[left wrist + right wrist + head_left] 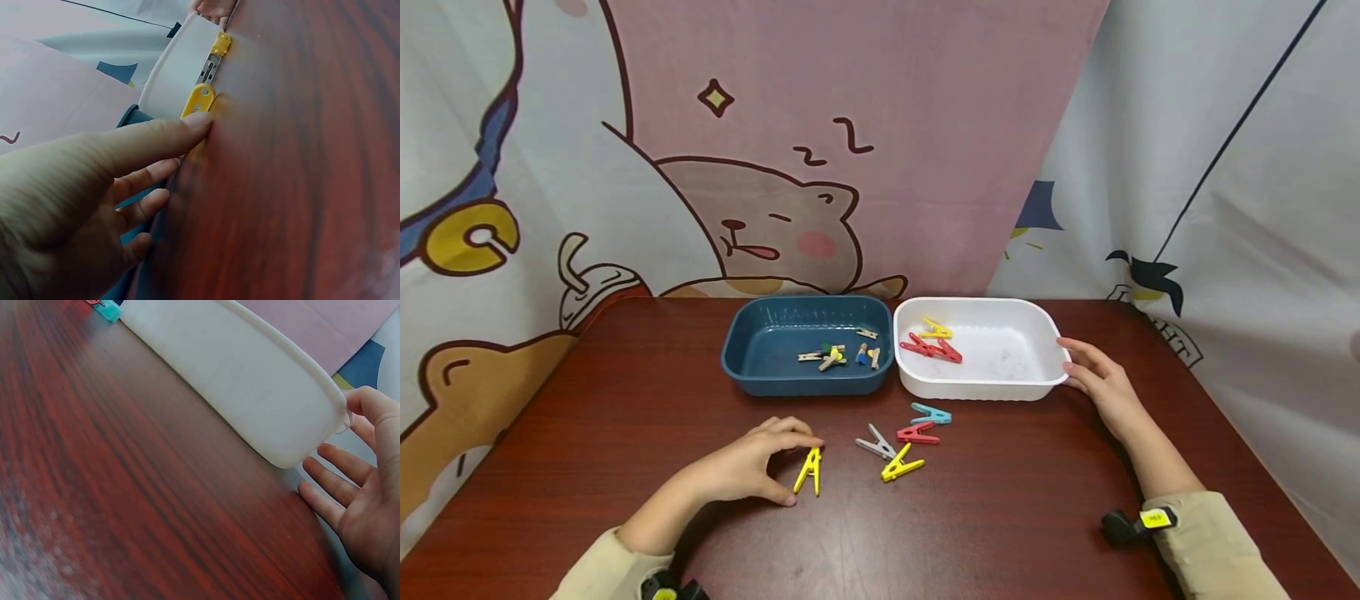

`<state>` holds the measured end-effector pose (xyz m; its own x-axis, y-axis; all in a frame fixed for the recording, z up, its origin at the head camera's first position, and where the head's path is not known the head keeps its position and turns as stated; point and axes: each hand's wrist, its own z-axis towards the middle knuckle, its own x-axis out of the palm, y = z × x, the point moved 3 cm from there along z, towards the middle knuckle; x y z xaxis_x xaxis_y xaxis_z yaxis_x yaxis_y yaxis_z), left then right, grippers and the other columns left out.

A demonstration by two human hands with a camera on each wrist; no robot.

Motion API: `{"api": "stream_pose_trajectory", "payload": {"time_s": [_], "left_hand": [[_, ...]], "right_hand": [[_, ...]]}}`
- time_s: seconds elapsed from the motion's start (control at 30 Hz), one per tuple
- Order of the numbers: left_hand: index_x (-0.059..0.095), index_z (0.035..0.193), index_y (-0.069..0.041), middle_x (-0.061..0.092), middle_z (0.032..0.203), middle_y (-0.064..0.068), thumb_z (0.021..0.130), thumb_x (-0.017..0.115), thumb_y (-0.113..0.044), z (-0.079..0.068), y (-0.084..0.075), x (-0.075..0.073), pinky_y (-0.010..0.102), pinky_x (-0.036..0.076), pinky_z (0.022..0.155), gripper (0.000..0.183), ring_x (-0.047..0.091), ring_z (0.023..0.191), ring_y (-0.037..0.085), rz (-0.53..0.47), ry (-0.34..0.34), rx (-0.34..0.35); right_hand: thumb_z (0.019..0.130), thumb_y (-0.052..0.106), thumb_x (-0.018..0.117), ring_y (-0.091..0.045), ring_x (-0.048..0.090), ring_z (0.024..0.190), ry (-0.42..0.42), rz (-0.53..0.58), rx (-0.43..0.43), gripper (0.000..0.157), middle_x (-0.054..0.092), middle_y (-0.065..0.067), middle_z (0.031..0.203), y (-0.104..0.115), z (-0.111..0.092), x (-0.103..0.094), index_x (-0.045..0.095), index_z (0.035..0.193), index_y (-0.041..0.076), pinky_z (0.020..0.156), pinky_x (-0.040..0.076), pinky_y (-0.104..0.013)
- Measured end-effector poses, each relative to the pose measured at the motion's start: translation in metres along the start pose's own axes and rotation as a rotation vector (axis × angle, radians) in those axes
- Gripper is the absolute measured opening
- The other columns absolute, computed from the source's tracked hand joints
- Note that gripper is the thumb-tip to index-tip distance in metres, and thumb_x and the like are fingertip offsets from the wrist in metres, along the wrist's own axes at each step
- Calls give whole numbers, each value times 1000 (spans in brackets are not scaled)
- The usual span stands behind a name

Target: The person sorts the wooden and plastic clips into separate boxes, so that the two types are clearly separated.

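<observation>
My left hand (752,467) is low over the table around a yellow clothespin (809,472). Its forefinger is at the clothespin's top end, and the thumb lies beside one leg with a small gap; in the left wrist view the thumb (199,120) overlaps the clip. At the far right, my right hand (1103,385) holds the rim of a white tray (985,388) between thumb and fingers. Inside that tray lie red clothespins (931,347) and a yellow one (936,329). Right of my left hand are a grey clothespin (877,442), another yellow one (901,464), a red one (917,432) and a blue one (931,414).
A dark blue tray (808,387) stands against the white tray's left side, with several small wooden clips (832,358) in it. Behind the brown table (1000,517) hangs a printed curtain (925,150). Black wrist cameras (1123,527) sit on both sleeves.
</observation>
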<state>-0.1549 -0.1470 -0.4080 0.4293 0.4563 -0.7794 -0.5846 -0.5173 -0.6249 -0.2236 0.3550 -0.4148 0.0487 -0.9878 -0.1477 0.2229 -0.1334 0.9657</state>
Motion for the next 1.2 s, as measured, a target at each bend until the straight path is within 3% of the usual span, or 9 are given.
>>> {"api": "stream_pose_trajectory", "payload": {"time_s": [0.6, 0.9, 1.2], "left_hand": [[62, 126, -16, 52, 120, -11, 67, 88, -21, 2, 1, 1, 47, 37, 95, 65, 44, 115, 17, -13, -9, -20], [63, 122, -9, 60, 115, -3, 66, 88, -18, 5, -1, -1, 32, 45, 87, 62, 52, 103, 16, -80, -81, 62], [64, 121, -8, 60, 115, 2, 66, 88, -18, 13, -10, -6, 34, 46, 83, 61, 55, 94, 19, -132, -127, 57]], "right_hand": [[97, 9, 57, -3, 53, 107, -4, -6, 2, 41, 54, 6, 125, 0, 0, 0, 49, 136, 1, 80, 49, -17], [97, 9, 56, -4, 54, 107, 2, -6, 0, 41, 54, 5, 125, 1, 0, 1, 49, 136, 1, 80, 49, -17], [97, 8, 56, -3, 54, 107, 1, -3, -8, 40, 54, 6, 124, 0, 0, 1, 49, 136, 0, 80, 49, -17]]}}
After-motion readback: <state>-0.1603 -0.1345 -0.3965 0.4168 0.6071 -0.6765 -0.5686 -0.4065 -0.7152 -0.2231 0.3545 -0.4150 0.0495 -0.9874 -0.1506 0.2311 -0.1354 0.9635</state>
